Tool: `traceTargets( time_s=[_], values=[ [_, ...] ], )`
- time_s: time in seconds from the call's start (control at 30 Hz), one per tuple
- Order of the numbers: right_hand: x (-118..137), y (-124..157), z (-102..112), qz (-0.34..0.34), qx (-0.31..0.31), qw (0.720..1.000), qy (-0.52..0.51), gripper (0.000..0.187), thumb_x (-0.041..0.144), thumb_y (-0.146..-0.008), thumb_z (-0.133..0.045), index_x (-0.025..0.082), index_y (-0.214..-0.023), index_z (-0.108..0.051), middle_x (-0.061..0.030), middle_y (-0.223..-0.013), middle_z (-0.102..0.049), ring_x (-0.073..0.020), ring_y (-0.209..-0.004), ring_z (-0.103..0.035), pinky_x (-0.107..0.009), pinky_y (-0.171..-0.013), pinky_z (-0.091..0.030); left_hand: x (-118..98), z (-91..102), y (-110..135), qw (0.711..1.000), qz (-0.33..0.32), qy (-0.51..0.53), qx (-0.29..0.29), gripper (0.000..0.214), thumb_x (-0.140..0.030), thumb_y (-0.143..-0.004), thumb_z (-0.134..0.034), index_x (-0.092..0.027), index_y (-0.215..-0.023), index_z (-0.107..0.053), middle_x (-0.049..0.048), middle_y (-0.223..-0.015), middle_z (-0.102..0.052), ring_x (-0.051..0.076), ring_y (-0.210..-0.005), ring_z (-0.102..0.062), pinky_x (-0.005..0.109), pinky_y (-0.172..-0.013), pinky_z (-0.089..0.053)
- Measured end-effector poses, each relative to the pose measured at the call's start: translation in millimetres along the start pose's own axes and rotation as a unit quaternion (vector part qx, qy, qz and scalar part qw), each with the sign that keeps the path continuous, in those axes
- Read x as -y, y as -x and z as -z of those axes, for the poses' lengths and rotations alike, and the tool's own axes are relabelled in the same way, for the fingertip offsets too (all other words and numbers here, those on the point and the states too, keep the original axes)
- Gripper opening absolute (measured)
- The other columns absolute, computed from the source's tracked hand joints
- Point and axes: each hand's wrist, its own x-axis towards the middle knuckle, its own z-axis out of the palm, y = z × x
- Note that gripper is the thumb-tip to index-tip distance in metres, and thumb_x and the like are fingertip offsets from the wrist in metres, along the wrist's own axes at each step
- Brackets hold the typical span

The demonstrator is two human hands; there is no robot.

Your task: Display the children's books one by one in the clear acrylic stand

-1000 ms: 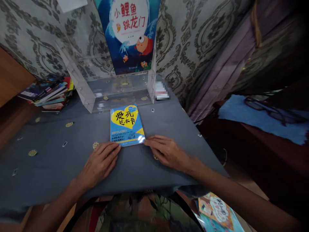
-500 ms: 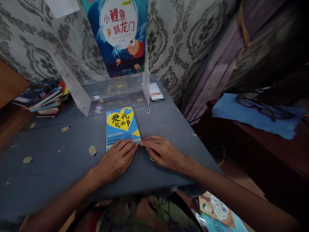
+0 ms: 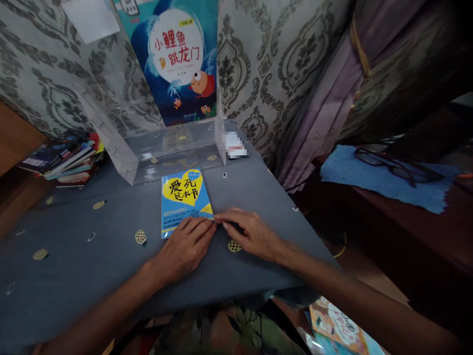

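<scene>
A small blue book (image 3: pixel 172 209) with a yellow heart on its cover lies shut on the grey cloth of the table (image 3: pixel 111 261). My left hand (image 3: pixel 192 241) rests flat over its lower right edge, fingers stretched out and close together, covering part of the print. At the book's lower right corner, the fingers of my right hand (image 3: pixel 251 231) are bent and drawn together, with the index fingertip on the corner. The thumb sits just below; how much of the corner lies between them is hard to see. Both hands nearly touch at the fingertips.
Behind the book stands a clear acrylic stand (image 3: pixel 127 160) with a large picture book (image 3: pixel 177 59) upright at its back. A book pile (image 3: pixel 70 162) lies left. Glasses (image 3: pixel 391 165) rest on a blue cloth (image 3: pixel 343 170) at right. More books (image 3: pixel 340 328) sit low at right.
The view has tilted and shifted slightly, so the stand and book appear a little lower and further left. Both hands keep almost the same place at the book's lower right corner.
</scene>
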Motion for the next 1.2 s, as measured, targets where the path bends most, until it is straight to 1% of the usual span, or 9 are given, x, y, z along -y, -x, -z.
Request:
traceTargets(
  time_s=[0.13,0.37,0.57,0.67,0.73,0.87,1.03,1.13,1.2],
  values=[
    [1.7,-1.6,0.3,-0.011,0.006,1.0,-0.006,0.032,0.014,-0.097,-0.046,0.021,-0.118,-0.069,-0.0072,-0.105,-0.074,-0.0172,-0.096,-0.069,-0.033,-0.087,-0.056,0.1,-3.3,1.5,0.999,0.03,0.014,-0.006,0.034,-0.014,-0.098,-0.045,-0.011,-0.13,-0.056,0.0135,-0.125,-0.065,0.024,-0.118,-0.058,0.043,-0.098,-0.051],
    [-1.6,-5.2,0.9,-0.044,-0.024,0.999,-0.014,0.029,0.018,-0.096,-0.047,0.022,-0.112,-0.071,-0.0057,-0.098,-0.076,-0.0174,-0.089,-0.071,-0.032,-0.081,-0.057,-1.5,-8.4,2.2,0.997,0.058,0.004,0.044,0.042,-0.015,-0.097,-0.042,-0.014,-0.139,-0.048,0.0122,-0.142,-0.059,0.024,-0.135,-0.049,0.046,-0.108,-0.043],
    [-9.1,-18.9,-3.0,-0.051,-0.033,0.997,0.04,0.03,0.013,-0.093,-0.047,0.02,-0.11,-0.071,-0.0063,-0.097,-0.075,-0.0185,-0.088,-0.069,-0.032,-0.079,-0.055,-1.6,-8.7,2.2,0.998,0.053,-0.011,0.033,0.038,-0.014,-0.097,-0.044,-0.013,-0.135,-0.051,0.0105,-0.139,-0.061,0.025,-0.133,-0.051,0.045,-0.105,-0.044],
    [-15.7,-30.4,-4.3,-0.043,-0.025,0.996,0.068,0.031,0.011,-0.091,-0.049,0.019,-0.113,-0.07,-0.0072,-0.098,-0.074,-0.0186,-0.089,-0.067,-0.033,-0.081,-0.054,-2.5,-0.2,1.6,0.999,0.052,-0.011,0.01,0.025,-0.016,-0.097,-0.048,-0.016,-0.119,-0.06,0.008,-0.126,-0.068,0.025,-0.123,-0.057,0.044,-0.099,-0.046],
    [-21.7,-39.5,-4.6,-0.051,-0.026,0.995,0.075,0.033,0.01,-0.091,-0.05,0.018,-0.116,-0.068,-0.008,-0.102,-0.073,-0.0188,-0.09,-0.066,-0.035,-0.084,-0.054,-3.7,8.4,2.7,0.999,0.049,-0.014,-0.007,0.015,-0.017,-0.097,-0.049,-0.018,-0.099,-0.064,0.0054,-0.105,-0.072,0.023,-0.105,-0.063,0.041,-0.091,-0.047],
    [-37.0,-61.0,-6.8,-0.107,-0.044,0.991,0.068,0.036,0.009,-0.089,-0.051,0.016,-0.121,-0.066,-0.0099,-0.111,-0.072,-0.0205,-0.095,-0.066,-0.039,-0.089,-0.052,-5.3,25.7,12.3,0.996,0.059,-0.049,-0.037,0.028,-0.02,-0.097,-0.049,-0.02,-0.07,-0.057,0.0004,-0.069,-0.061,0.018,-0.069,-0.058,0.034,-0.071,-0.046],
    [-53.6,-88.2,-17.6,-0.137,-0.074,0.987,0.041,0.037,0.008,-0.089,-0.049,0.015,-0.122,-0.064,-0.0117,-0.113,-0.071,-0.0221,-0.103,-0.066,-0.042,-0.095,-0.051,4.4,37.7,17.5,0.988,0.128,-0.089,0.011,0.033,-0.023,-0.099,-0.046,-0.021,-0.067,-0.057,0.0008,-0.063,-0.059,0.017,-0.059,-0.057,0.031,-0.059,-0.041],
    [-60.5,-97.1,-24.4,-0.126,-0.09,0.988,-0.002,0.039,0.006,-0.089,-0.047,0.017,-0.123,-0.062,-0.01,-0.114,-0.071,-0.0208,-0.107,-0.066,-0.042,-0.099,-0.051,18.4,35.8,-1.6,0.97,0.213,-0.097,0.069,0.026,-0.028,-0.098,-0.049,-0.02,-0.075,-0.058,0.0028,-0.073,-0.063,0.019,-0.065,-0.062,0.03,-0.056,-0.042],
    [-64.8,-98.4,-26.7,-0.117,-0.093,0.988,-0.039,0.041,0.005,-0.09,-0.045,0.02,-0.126,-0.059,-0.009,-0.116,-0.071,-0.0196,-0.11,-0.066,-0.041,-0.1,-0.051,29.3,29.3,-22.8,0.955,0.263,-0.109,0.088,0.019,-0.032,-0.097,-0.051,-0.018,-0.088,-0.061,0.0074,-0.09,-0.067,0.024,-0.084,-0.066,0.029,-0.058,-0.044]
  ],
)
